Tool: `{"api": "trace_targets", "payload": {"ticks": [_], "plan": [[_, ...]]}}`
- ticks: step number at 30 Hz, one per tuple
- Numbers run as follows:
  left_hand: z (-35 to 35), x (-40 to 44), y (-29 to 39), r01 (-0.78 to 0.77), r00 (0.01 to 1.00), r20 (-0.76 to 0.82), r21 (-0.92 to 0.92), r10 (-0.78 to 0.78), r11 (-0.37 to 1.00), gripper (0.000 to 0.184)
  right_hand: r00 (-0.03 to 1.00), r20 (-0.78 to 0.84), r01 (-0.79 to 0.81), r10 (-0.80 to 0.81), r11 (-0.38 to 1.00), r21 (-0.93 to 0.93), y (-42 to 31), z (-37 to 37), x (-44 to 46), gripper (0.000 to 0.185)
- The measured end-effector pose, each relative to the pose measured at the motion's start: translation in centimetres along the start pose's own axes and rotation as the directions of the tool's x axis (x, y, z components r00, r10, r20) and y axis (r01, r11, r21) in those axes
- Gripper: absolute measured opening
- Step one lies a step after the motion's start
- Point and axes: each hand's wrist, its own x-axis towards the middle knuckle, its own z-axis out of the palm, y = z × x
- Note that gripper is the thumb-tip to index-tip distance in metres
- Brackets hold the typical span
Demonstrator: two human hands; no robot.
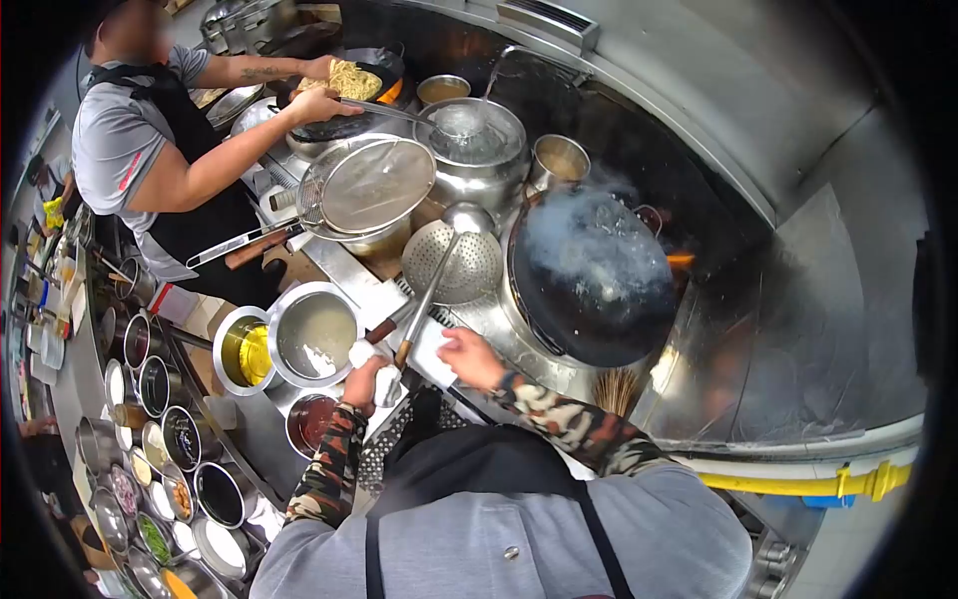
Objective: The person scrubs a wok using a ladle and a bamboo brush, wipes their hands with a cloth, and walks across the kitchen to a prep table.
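My left hand (365,384) is closed on a white cloth (384,377), beside the wooden handle of a long ladle (431,280). The ladle's bowl rests over a round perforated strainer (455,262). My right hand (475,359) has its fingers drawn together at the edge of a white cloth or paper (432,353); whether it grips it is hard to tell. To the right of my hands a black wok (599,290) gives off smoke or steam.
A co-worker (150,150) at the upper left holds noodles (344,82) over another wok. A steel pot (474,150) takes running water. Pots of yellow oil (249,354) and cloudy liquid (317,334) stand left. Flame shows at the wok's right (681,261).
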Motion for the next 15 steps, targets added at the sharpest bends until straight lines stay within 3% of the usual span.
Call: {"api": "trace_targets", "payload": {"ticks": [3, 4, 5, 7, 9, 11, 13, 15], "plan": [[3.0, -1.4, 0.5, 0.096, 0.984, 0.166, -0.151, -0.07, 0.984, 0.029, 0.943, -0.33, -0.029, -0.032, 0.983, -0.18, 6.9, 4.0, 8.1, 0.045], [4.4, -2.5, 1.2, 0.174, 0.956, 0.268, -0.195, -0.118, 0.965, 0.034, 0.943, -0.194, -0.246, 0.271, 0.959, 0.141, 5.6, 3.5, 8.4, 0.036], [5.4, -3.5, 1.6, 0.258, 0.915, 0.371, -0.228, -0.162, 0.939, 0.038, 0.901, -0.173, -0.284, 0.398, 0.842, 0.46, 3.9, 3.6, 7.5, 0.027], [7.2, -5.1, 2.9, 0.208, 0.873, 0.48, -0.214, -0.083, 0.954, 0.044, 0.86, -0.252, -0.284, 0.443, 0.827, 0.486, 2.0, 1.7, 5.7, 0.022], [7.1, -4.2, 1.7, 0.386, 0.751, 0.648, -0.276, -0.127, 0.88, 0.059, 0.852, -0.236, -0.341, 0.466, 0.838, 0.425, -1.0, -1.0, 2.2, 0.02], [6.5, -4.6, 1.6, 0.414, 0.648, 0.753, -0.217, -0.118, 0.884, 0.049, 0.867, -0.283, -0.253, 0.411, 0.851, 0.46, -3.1, -2.2, -1.5, 0.022], [6.2, -4.8, 2.4, 0.309, 0.596, 0.798, -0.124, -0.09, 0.943, 0.059, 0.932, -0.145, -0.18, 0.333, 0.771, 0.611, -3.8, -5.5, -3.0, 0.024], [6.1, -4.5, 3.3, 0.351, 0.574, 0.813, -0.135, -0.099, 0.927, 0.066, 0.957, -0.049, -0.192, 0.286, 0.751, 0.632, -7.6, -9.8, -2.1, 0.026]]}}
